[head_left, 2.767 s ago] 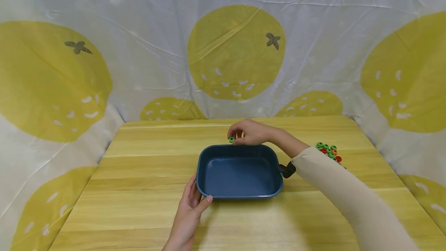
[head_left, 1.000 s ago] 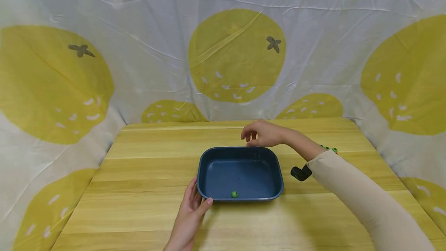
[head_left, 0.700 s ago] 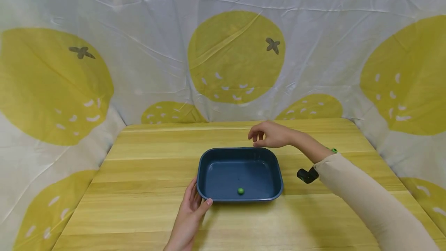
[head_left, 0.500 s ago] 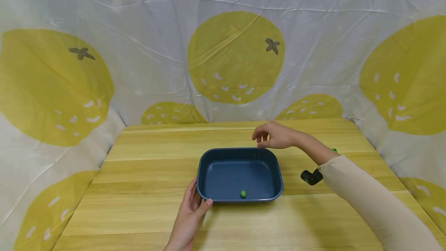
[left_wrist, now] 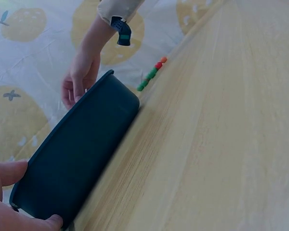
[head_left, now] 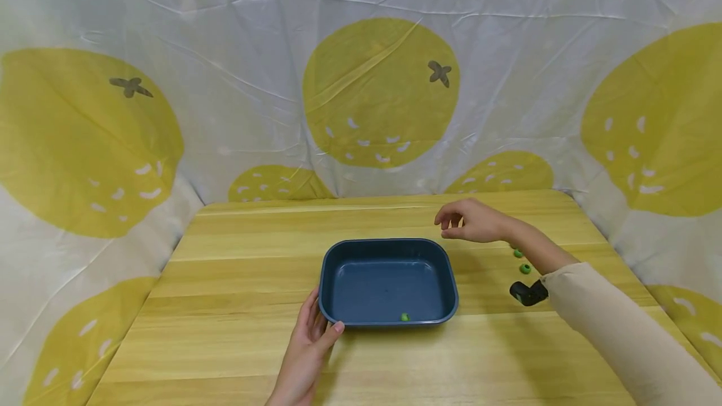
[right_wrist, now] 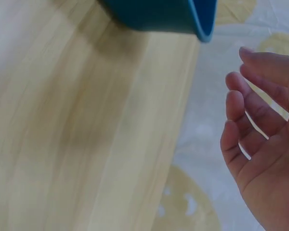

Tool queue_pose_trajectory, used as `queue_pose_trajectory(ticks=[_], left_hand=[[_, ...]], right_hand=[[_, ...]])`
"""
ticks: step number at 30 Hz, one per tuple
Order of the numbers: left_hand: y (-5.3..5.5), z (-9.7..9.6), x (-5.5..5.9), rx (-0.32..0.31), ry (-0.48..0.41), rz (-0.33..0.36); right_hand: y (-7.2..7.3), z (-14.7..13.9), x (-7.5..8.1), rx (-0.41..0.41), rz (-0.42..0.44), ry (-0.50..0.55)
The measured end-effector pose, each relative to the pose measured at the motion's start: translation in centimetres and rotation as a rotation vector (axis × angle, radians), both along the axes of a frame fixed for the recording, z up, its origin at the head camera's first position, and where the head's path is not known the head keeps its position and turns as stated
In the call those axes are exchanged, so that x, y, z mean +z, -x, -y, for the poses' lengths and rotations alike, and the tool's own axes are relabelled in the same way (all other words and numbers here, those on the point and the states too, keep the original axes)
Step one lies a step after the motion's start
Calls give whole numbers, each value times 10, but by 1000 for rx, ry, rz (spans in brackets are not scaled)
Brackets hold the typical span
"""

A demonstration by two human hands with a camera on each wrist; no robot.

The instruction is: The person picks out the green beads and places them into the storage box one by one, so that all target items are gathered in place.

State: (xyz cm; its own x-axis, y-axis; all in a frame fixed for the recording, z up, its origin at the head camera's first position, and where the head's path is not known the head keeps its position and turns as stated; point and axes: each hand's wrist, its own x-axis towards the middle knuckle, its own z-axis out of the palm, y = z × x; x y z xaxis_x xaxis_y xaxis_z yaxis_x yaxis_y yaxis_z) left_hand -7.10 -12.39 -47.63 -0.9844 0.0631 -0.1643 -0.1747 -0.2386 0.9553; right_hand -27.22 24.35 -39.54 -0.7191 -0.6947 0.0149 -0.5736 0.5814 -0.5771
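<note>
A dark blue rectangular container stands mid-table in the head view. My left hand grips its near left corner, with the thumb over the rim and the fingers along the side. Inside, a single green bead lies against the near wall. Beyond the container's far right corner, my right hand hovers above the table with loosely bent fingers. The right wrist view shows nothing between the fingers of that hand. Green beads lie to the right, partly hidden by the right forearm.
Green, red and orange beads lie beyond the container in the left wrist view. A black wrist camera sits under the right sleeve. The wooden table ends at a fruit-printed cloth behind.
The green bead pinched in my right hand earlier now lies in the container, where it has rolled rightward. My right hand has moved right, off the container's far rim. My left hand keeps its place.
</note>
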Motion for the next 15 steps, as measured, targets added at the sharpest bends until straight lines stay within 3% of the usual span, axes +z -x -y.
queue_pose_trajectory(ticks=[15], left_hand=[[0,1,-2,1,-13,6]], right_hand=[[-7,-45,-8,-173,-7,-5]])
